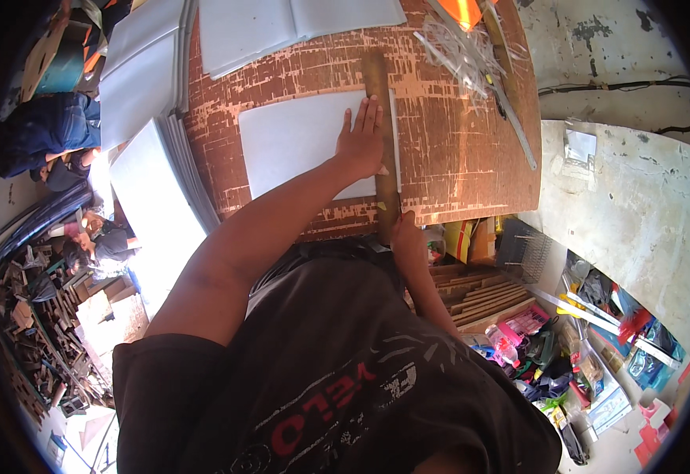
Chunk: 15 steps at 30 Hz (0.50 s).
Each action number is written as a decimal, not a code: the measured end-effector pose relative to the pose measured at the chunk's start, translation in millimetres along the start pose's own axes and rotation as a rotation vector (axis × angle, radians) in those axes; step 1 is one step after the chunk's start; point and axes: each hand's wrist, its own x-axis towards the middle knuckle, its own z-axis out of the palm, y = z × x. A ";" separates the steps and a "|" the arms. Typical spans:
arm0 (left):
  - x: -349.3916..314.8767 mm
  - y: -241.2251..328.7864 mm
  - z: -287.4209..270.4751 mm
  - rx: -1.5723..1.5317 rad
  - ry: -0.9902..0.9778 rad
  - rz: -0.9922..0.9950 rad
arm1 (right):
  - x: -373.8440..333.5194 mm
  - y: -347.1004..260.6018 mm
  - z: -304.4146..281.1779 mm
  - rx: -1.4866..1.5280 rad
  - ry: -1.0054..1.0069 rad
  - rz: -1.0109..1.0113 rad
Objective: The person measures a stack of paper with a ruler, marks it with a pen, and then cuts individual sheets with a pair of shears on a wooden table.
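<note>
A white sheet (288,144) lies on the worn brown tabletop (463,158) in front of me. Across its right part runs a long, flat brown bar (376,75), from the table's near edge toward the far side; a narrow strip of the sheet shows to the right of it. My left hand (360,144) lies flat with fingers stretched out, pressing on the bar and the sheet beside it. At the near end of the bar, by the table edge, my right hand (408,235) is closed; whatever it may hold is hidden.
Stacked white sheets (151,170) stand at the left, with more sheets (258,31) at the far side. Clear plastic offcuts (459,59) and a metal ruler (516,130) lie at the far right. Wood scraps (41,316) fill the lower left; assorted clutter (550,355) sits below right.
</note>
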 end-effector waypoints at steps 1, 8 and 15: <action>-0.4 -0.1 -0.1 -0.006 0.000 0.002 | -1.2 -1.6 -1.4 -0.004 -0.017 0.037; 0.5 2.4 1.4 -0.022 0.015 0.017 | -10.4 9.8 -9.0 -0.011 -0.057 0.057; -3.7 -2.9 -3.8 0.021 -0.030 -0.017 | 54.3 -30.5 -59.9 0.077 0.119 -0.115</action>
